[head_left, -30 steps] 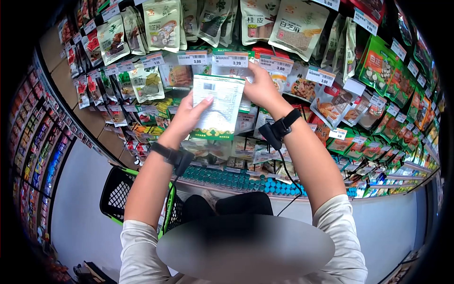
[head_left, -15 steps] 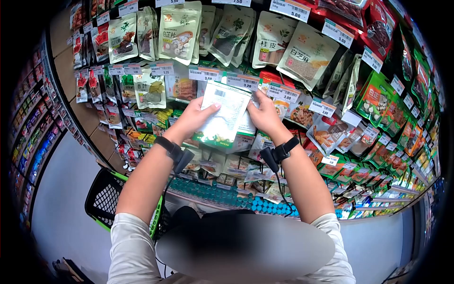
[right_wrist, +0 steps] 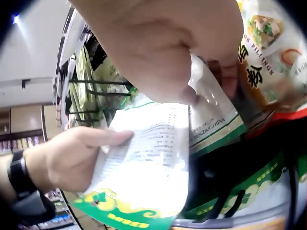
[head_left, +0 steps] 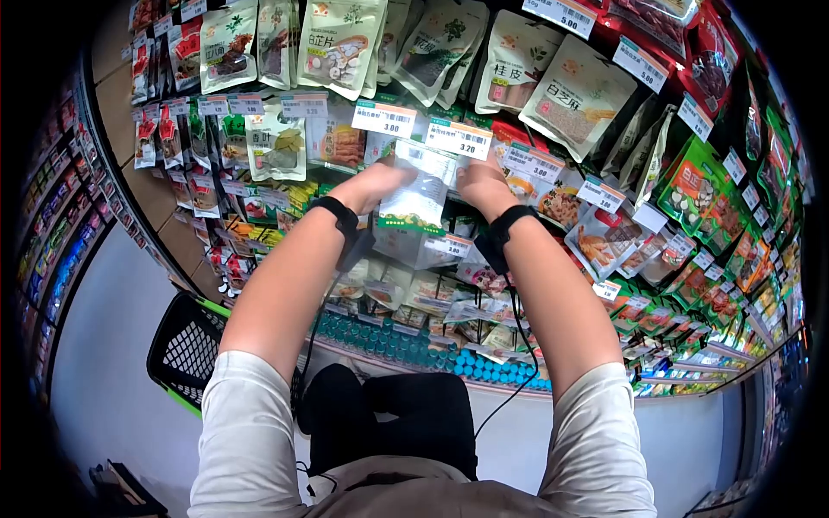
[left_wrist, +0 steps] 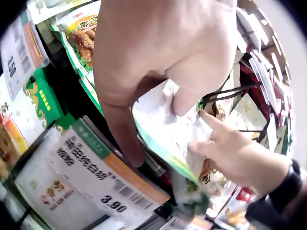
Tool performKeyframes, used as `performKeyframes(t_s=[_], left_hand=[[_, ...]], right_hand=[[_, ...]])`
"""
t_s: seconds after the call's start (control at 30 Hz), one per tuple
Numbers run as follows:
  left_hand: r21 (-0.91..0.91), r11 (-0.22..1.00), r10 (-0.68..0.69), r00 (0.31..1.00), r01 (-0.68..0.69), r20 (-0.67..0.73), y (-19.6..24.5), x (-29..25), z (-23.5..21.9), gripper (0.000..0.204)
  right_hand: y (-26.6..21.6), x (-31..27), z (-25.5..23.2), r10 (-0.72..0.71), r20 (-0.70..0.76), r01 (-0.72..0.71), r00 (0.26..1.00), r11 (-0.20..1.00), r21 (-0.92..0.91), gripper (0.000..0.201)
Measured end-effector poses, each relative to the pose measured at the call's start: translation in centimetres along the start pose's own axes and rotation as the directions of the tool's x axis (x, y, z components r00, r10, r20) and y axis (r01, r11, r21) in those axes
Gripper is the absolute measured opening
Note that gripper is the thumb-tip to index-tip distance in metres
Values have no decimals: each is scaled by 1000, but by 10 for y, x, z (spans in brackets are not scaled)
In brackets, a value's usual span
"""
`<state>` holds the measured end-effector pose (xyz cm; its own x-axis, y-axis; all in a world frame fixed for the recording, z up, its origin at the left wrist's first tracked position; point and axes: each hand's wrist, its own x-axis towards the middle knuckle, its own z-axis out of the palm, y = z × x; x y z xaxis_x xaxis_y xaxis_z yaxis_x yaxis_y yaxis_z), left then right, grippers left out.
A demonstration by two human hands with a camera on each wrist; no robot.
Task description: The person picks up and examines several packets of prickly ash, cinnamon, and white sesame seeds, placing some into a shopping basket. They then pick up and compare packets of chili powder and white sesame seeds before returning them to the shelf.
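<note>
A white packet with a green bottom edge is in the left hand, before the hanging rack. In the right wrist view, that hand's thumb lies over the printed back of the packet. The right hand is close beside it. Seen from the right wrist, the right hand pinches a second white and green packet between thumb and fingers. The left wrist view has the left hand around the packet top, facing the right hand. Blur softens both hands in the head view.
Price labels hang just above the hands. Pouches fill the upper rack, and teal-capped containers line a low shelf. A black basket with a green rim stands on the floor at left.
Both hands have moved closer in to the rack, with the packet still in the left one. The right hand has come down from the price label. The head view has shifted.
</note>
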<state>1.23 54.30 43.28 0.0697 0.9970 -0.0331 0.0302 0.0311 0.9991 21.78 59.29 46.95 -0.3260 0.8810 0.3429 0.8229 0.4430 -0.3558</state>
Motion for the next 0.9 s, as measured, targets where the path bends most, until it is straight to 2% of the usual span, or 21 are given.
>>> performKeyframes(t_s=[0.03, 0.13, 0.17, 0.2, 0.23, 0.27, 0.3, 0.33, 0.37, 0.4, 0.47, 0.5, 0.53, 0.57, 0.6, 0.63, 0.73, 0.77, 0.83, 0.87, 0.9], left_hand=[[-94, 995, -25, 1000, 24, -14, 2, 0, 3, 37], [-65, 998, -10, 1000, 10, -3, 12, -23, 6, 33], [-152, 987, 51, 997, -59, -54, 5, -35, 7, 31], [-251, 964, 74, 995, -88, -66, 7, -57, 10, 31], [-318, 946, 39, 996, -63, -82, 7, -81, 13, 32], [-355, 924, 110, 988, -143, -111, -9, -97, 15, 33], [-410, 895, 138, 983, -177, -122, -24, -114, 20, 33], [-402, 895, 140, 977, -195, -162, -43, -131, 25, 34], [-377, 894, 195, 967, -244, -164, -52, -154, 33, 36], [-283, 912, 244, 947, -297, -208, -67, -172, 39, 38], [-106, 908, 359, 885, -404, -297, -97, -200, 53, 41], [-8, 911, 390, 866, -413, -314, -113, -212, 58, 38], [-20, 954, 277, 909, -298, -310, -116, -232, 64, 36], [-162, 962, 165, 941, -220, -296, -123, -247, 69, 34], [-292, 941, 89, 957, -172, -276, -131, -258, 73, 33], [-236, 955, 99, 944, -178, -314, -142, -263, 76, 31], [-470, 865, 9, 943, -173, -332, -156, -272, 77, 31], [-470, 868, 2, 947, -162, -321, -158, -277, 76, 30], [-376, 899, 119, 951, -225, -285, -161, -288, 72, 29], [-326, 908, 180, 948, -263, -264, -162, -292, 67, 29], [-215, 926, 270, 943, -310, -197, -149, -295, 58, 18]], right_hand=[[0, 4, 1, 37, -3, -37, 999, 996, -87, 57], [-6, -15, -18, 47, 183, -12, 982, 982, -188, 57], [-8, -38, -22, -52, 68, 62, 996, 985, -159, 54], [-19, -57, -32, -100, 50, 106, 994, 988, -113, 49], [-17, -75, -31, -172, -43, 168, 984, 982, -86, 44], [-14, -93, -30, -232, -52, 233, 971, 972, 23, 39], [-13, -116, -26, -289, -148, 309, 946, 941, 139, 35], [-16, -141, -23, -219, -143, 252, 965, 927, 277, 34], [-26, -166, -30, -107, 31, 82, 994, 895, 439, 38], [-20, -191, -17, -144, 72, 75, 987, 806, 587, 40], [-27, -240, 1, -108, 284, -183, 953, 540, 821, 42], [-19, -252, 18, -152, 347, -249, 925, 448, 859, 40], [-13, -282, 37, -178, 435, -360, 883, 339, 869, 39], [-22, -297, 48, -153, 474, -414, 867, 307, 857, 31], [-24, -314, 67, -122, 454, -404, 883, 297, 865, 24], [-20, -326, 75, -107, 501, -449, 859, 315, 836, 22], [-13, -340, 80, -65, 536, -474, 841, 387, 791, 17], [-12, -342, 80, -55, 535, -467, 843, 416, 780, 16], [-20, -337, 79, -42, 298, -221, 954, 575, 788, 13], [-26, -331, 78, -59, 167, -90, 984, 646, 758, 11], [-40, -320, 66, -119, -24, 103, 993, 728, 678, 13]])
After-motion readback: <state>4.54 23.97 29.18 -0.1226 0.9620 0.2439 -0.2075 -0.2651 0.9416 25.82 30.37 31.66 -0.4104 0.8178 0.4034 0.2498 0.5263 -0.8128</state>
